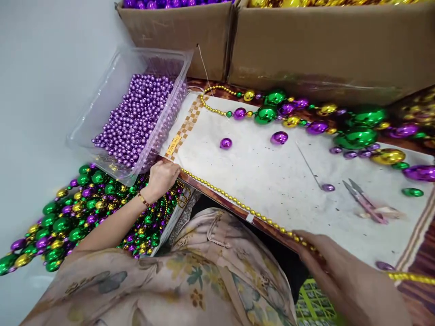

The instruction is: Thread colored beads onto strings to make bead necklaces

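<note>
1. Two hands are well apart along the table's near edge. We close the fingers of our left hand (163, 179) on the gold bead strand (234, 199), seemingly to anchor it at the cloth's corner.

2. Our right hand (346, 271) lies over the same strand farther right, which shows again beyond it; the hand is blurred, so we cannot tell whether it grips. The beads between our hands run in a nearly straight line along the table edge — probably held so to draw them out evenly.

3. On the white cloth (254, 158) we have loose purple beads (279, 137) lying apart, and a green bead (412, 192) near the right edge. The pale ground likely makes them easy to spot.

4. We have scissors (365, 201) lying partly open toward the right, beside a thin rod (307, 164) whose tip meets a small purple bead (328, 187) — both likely within reach of our right hand.

5. A mixed-bead necklace (267, 115) lies along the far edge, perhaps to leave the middle free. The clear tub (91, 108) of small purple beads sits beyond our left hand, presumably handy for picking.
</note>
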### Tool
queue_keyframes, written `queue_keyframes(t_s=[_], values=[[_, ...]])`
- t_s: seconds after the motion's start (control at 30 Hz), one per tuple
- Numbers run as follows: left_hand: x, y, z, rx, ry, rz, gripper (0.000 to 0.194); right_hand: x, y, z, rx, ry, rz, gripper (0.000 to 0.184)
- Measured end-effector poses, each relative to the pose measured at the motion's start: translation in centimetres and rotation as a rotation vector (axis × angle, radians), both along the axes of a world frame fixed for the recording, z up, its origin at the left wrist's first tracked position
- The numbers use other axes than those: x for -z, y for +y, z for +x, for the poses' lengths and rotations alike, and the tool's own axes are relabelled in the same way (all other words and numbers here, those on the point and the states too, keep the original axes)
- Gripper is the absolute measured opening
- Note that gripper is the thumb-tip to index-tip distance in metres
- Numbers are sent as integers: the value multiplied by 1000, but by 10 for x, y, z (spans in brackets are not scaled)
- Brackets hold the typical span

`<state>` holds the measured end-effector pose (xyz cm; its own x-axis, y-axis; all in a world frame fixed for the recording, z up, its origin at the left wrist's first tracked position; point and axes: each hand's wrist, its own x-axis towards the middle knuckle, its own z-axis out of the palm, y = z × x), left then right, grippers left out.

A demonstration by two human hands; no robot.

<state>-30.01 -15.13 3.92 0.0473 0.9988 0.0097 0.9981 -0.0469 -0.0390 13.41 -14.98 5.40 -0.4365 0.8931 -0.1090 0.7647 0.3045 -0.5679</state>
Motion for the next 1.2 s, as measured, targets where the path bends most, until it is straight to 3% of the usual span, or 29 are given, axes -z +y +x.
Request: queue_keyframes(t_s=[0.1,0.23,0.33,0.5,0.6,0.7,0.93,1.2], values=[[19,-17,-9,-66,-35,34,28,13,-20,-16,-5,21,-118,26],[35,-31,-28,-133,-37,73,30,36,-29,-41,16,-35,-181,32],[43,-33,-35,-142,-64,120,31,47,-25,-50,46,-68,-121,34],[53,-31,-36,-135,-55,205,30,58,-24,-57,37,-101,115,42],[55,-32,-35,-156,-73,216,28,64,-27,-60,51,-130,218,41],[54,-33,-35,-169,-88,222,28,69,-27,-60,19,-111,224,37],[50,-33,-34,-242,-159,171,24,80,-24,-51,-35,27,139,28],[47,-35,-40,-323,-158,114,29,67,-24,-57,22,71,-28,23]])
